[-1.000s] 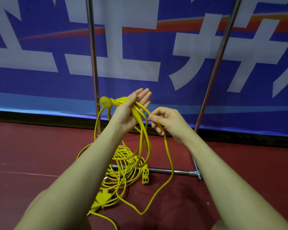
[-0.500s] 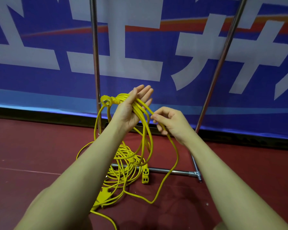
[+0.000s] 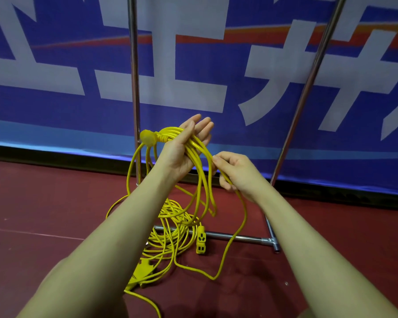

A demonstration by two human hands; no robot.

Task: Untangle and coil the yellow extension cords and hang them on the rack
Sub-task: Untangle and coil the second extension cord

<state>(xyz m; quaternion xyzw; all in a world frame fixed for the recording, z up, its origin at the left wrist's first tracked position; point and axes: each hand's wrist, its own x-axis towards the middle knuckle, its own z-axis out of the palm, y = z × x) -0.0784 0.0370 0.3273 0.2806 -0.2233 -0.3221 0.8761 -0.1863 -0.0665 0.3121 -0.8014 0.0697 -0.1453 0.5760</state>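
a dark red floor carries a tangled yellow cord pile and the rack's metal base bar.

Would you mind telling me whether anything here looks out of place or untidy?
Yes: a tangled heap of yellow cord lies on the red floor across the rack's base bar, with a socket end loose beside it. Only a few loops are gathered over the left hand; the right hand pinches one strand.

Your left forearm covers much of the yellow cord pile on the floor, so you cannot count its loops. The rack uprights run off the top edge, hiding any crossbar. The round plug is blurred.
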